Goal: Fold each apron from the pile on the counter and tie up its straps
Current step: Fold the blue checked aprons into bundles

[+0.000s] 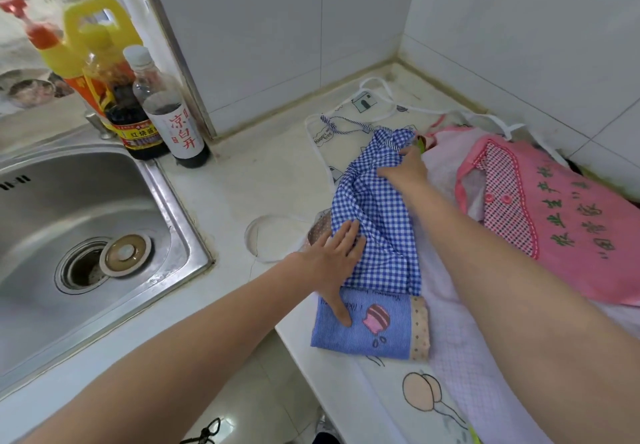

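Apron [375, 215] (blue gingham), both hands pressing

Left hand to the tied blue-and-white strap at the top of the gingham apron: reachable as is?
Probably yes. The left hand lies flat on the blue gingham apron, and the tied strap lies exposed farther up the counter. Nothing lies between; the right hand works just beside it.

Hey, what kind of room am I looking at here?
Most likely a home kitchen: a stainless steel sink set in a white counter, sauce bottles beside it, and tiled walls behind.
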The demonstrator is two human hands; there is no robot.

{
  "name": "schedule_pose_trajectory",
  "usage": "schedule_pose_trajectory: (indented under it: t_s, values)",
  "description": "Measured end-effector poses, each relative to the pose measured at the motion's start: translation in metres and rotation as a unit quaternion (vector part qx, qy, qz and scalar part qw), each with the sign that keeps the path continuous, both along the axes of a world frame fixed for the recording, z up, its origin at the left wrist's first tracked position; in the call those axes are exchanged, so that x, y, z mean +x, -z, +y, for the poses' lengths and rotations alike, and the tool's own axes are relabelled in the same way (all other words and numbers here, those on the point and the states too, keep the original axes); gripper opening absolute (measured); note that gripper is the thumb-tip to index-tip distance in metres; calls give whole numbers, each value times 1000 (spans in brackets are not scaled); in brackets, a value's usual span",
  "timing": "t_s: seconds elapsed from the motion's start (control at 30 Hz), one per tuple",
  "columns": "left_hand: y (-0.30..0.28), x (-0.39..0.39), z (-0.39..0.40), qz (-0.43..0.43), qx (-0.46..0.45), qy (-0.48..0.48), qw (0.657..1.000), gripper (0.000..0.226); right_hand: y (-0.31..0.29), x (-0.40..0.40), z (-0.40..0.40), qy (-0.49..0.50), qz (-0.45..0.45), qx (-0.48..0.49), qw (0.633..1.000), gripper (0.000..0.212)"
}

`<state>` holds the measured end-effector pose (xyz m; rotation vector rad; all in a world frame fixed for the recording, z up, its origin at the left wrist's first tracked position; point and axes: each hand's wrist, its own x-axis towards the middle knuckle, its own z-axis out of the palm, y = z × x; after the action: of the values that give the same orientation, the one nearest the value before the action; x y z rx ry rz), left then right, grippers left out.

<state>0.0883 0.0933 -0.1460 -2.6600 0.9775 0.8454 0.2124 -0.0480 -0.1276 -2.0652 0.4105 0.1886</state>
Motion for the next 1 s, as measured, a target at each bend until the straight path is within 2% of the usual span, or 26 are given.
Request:
schedule_pose_trajectory:
  t_s: [0.07, 0.17, 0.27, 0.3, 0.37, 0.4, 0.43, 0.5, 0.53, 0.57, 0.67, 0.7, 0.77, 0.83, 0.87, 0.93, 0.97, 1.0]
  values:
    - [2, 3, 0, -2, 23, 22, 999, 138, -5, 11, 2, -34, -16, -10, 999, 74]
    - [4, 4, -4, -2, 45, 45, 998, 137, -23, 23, 3, -141, -75, -7, 987, 59]
    - [2, 8, -8, 10, 55, 49, 997, 135, -33, 30, -17, -71, -161, -18, 984, 48]
    - [1, 10, -9, 12, 56, 55, 997, 134, -33, 29, -27, -39, -151, -57, 986, 45]
    - [1, 12, -11, 19, 63, 63, 996, 133, -26, 22, -49, 15, -52, -154, 987, 47]
    - [3, 13, -12, 19, 66, 61, 996, 134, -23, 18, -54, 24, -41, -203, 978, 48]
    - [4, 13, -11, 21, 67, 58, 996, 135, -22, 14, -53, 7, -81, -246, 966, 46]
    - [8, 16, -10, 26, 63, 55, 996, 136, -21, 10, -38, -105, -184, -288, 934, 35]
    - [9, 16, -10, 31, 62, 55, 996, 136, -18, 9, -29, -176, -190, -290, 921, 27]
    - [10, 16, -10, 35, 63, 55, 996, 136, -14, 7, -19, -237, -158, -280, 917, 21]
    - [9, 16, -11, 30, 65, 64, 995, 135, -4, 7, 7, -339, 16, -261, 903, 35]
    - [10, 16, -12, 25, 65, 68, 995, 134, 1, 8, 11, -361, 63, -284, 886, 38]
    - [12, 16, -12, 25, 70, 73, 995, 134, 15, 13, 18, -411, 97, -349, 837, 40]
    - [13, 18, -12, 27, 74, 72, 994, 134, 24, 16, 24, -444, 44, -352, 823, 43]
    - [14, 18, -11, 27, 74, 71, 994, 134, 24, 18, 27, -450, 0, -332, 829, 42]
    - [13, 19, -11, 31, 75, 74, 994, 134, 16, 22, 25, -418, -67, -271, 865, 41]
    - [13, 19, -12, 33, 76, 75, 994, 134, 9, 26, 22, -400, -86, -293, 864, 47]
    - [12, 19, -12, 33, 78, 77, 993, 134, 2, 32, 17, -399, -94, -357, 839, 50]
